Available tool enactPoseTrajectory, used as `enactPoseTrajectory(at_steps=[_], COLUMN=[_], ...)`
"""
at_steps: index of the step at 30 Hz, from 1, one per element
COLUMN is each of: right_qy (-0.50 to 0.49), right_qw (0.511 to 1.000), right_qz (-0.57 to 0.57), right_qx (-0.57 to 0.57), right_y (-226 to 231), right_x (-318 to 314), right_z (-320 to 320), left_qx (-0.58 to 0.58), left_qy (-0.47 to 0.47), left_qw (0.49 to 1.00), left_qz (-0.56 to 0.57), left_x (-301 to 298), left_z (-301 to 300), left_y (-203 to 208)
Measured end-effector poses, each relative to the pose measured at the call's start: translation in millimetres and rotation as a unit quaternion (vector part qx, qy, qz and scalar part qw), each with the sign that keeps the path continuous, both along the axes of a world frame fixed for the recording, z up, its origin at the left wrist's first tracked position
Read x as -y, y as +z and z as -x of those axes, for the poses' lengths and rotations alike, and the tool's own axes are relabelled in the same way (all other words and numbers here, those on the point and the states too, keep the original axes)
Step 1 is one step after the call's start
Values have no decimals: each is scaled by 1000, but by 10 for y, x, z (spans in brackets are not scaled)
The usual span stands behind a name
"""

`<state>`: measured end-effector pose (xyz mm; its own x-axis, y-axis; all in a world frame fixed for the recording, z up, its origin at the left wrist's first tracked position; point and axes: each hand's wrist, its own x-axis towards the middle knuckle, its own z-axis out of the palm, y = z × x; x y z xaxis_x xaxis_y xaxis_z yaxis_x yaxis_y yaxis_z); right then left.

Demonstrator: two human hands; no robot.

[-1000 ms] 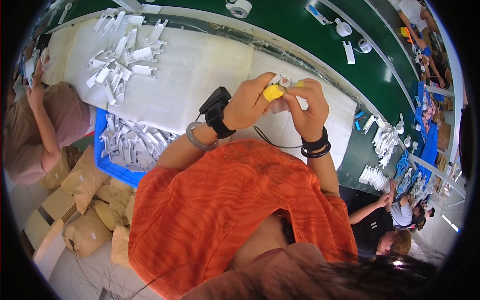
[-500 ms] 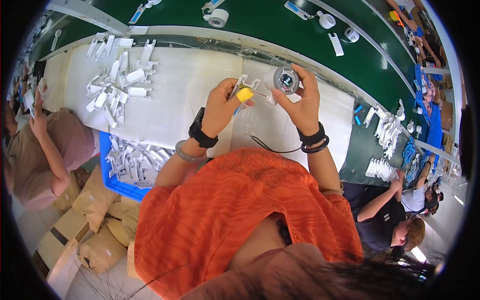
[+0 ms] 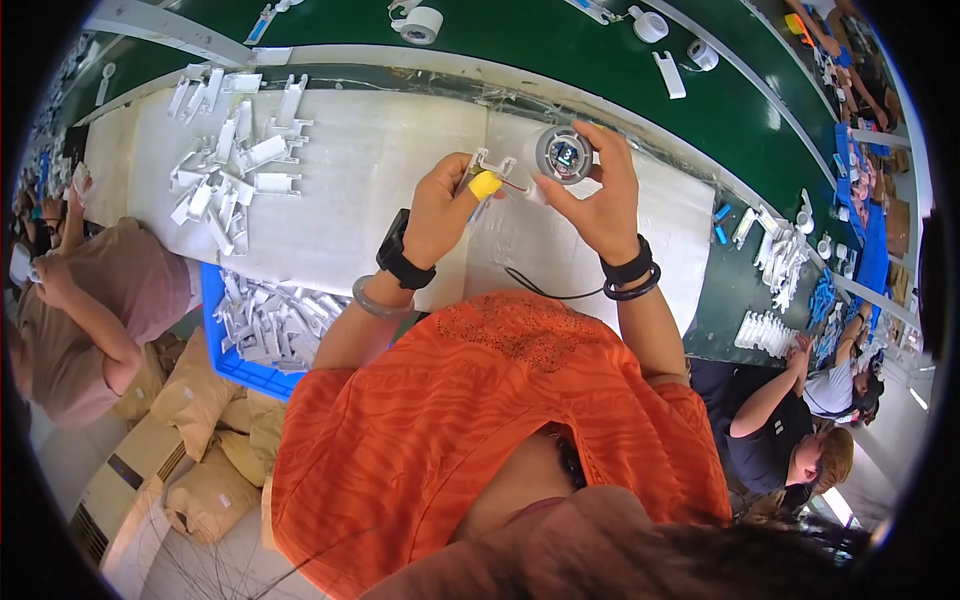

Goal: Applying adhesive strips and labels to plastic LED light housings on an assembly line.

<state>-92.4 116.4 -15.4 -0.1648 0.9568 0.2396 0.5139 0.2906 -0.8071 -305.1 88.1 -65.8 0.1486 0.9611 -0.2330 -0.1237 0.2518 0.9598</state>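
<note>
My left hand (image 3: pixel 437 208) is closed on a white plastic housing (image 3: pixel 482 160), its open end facing away from me. A yellow covering (image 3: pixel 486 185) shows at the thumb tip. My right hand (image 3: pixel 612 205) grips a round white-and-grey device head (image 3: pixel 563 155) by its rim, with its dark inner face turned up toward me. A thin red wire (image 3: pixel 513 187) runs from the housing to the head. Both parts are held above the white-covered bench (image 3: pixel 380 150). My fingers hide much of the housing.
Loose white plastic housings (image 3: pixel 240 185) lie piled at the left of the bench. A blue crate (image 3: pixel 225 355) of white parts stands below. Beyond the bench edge, a green conveyor (image 3: pixel 540 45) carries white devices. Co-workers sit at left and right. A black cord (image 3: pixel 535 288) lies near me.
The round head has turned slightly in my right hand and its inner face has shifted a little left. Devices on the conveyor have moved left a little. My left hand barely moved.
</note>
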Motion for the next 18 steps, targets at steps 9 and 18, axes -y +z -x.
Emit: enactPoseTrajectory(at_steps=[9, 18], right_qy=[5, 14], right_qw=[1000, 999], right_qz=[11, 30], right_qx=[-7, -8], right_y=[-50, -149], right_x=[-54, -235], right_z=[31, 85], left_qx=[-4, -11], left_qy=[-21, -55], left_qw=[1000, 996], left_qz=[12, 69], left_x=[-78, -288], left_z=[39, 169], left_y=[10, -23])
